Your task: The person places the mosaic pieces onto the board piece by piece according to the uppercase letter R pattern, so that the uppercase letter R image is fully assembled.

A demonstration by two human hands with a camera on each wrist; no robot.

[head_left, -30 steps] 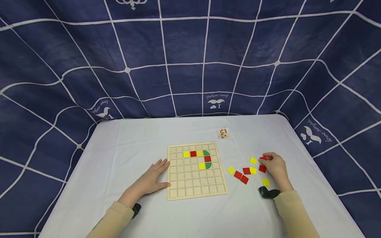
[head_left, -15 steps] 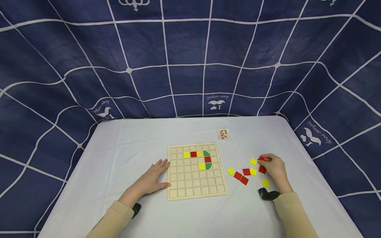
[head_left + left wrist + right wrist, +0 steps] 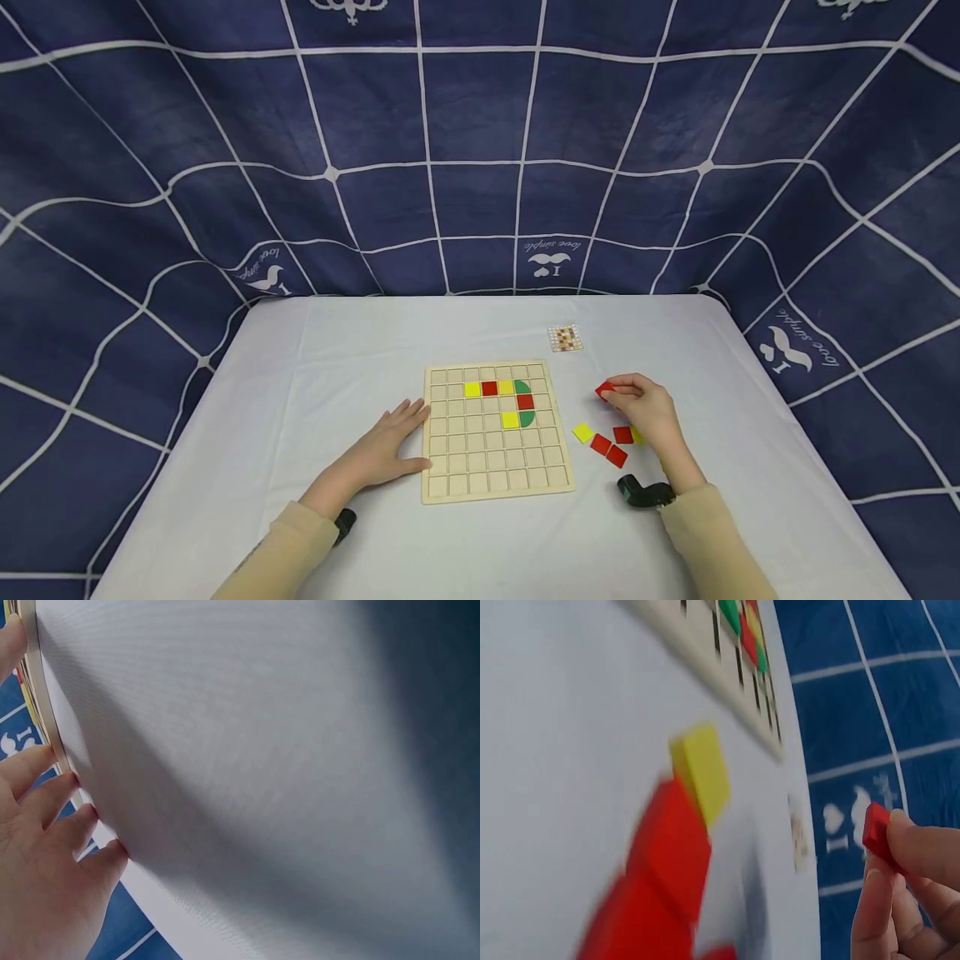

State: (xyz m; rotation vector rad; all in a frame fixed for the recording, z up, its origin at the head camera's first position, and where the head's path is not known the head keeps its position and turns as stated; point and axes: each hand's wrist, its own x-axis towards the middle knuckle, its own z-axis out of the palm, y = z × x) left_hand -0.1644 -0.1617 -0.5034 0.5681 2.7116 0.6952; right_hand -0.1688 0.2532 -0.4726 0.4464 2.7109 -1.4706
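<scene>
Between thumb and fingers my right hand point(image 3: 647, 408) pinches a red square tile point(image 3: 877, 831), held to the right of the wooden grid board point(image 3: 480, 458). Fingers spread, my left hand point(image 3: 386, 446) rests against the board's left edge; its fingertips touch that edge in the left wrist view. Yellow, red and green tiles sit in the board's upper cells, among them a yellow tile point(image 3: 510, 420) beside a green quarter-round tile point(image 3: 527, 418). Under the right forearm, part of a yellow tile point(image 3: 637, 435) shows.
Right of the board lie a loose yellow tile point(image 3: 582, 432) and several red tiles point(image 3: 617, 456). A small printed pattern card point(image 3: 565, 337) lies beyond the board's upper right corner. White cloth covers the table, with a dark blue curtain point(image 3: 465, 150) behind it.
My right hand has lifted the red tile from the loose pile and carried it left toward the board. The left hand stays in place at the board's edge.
</scene>
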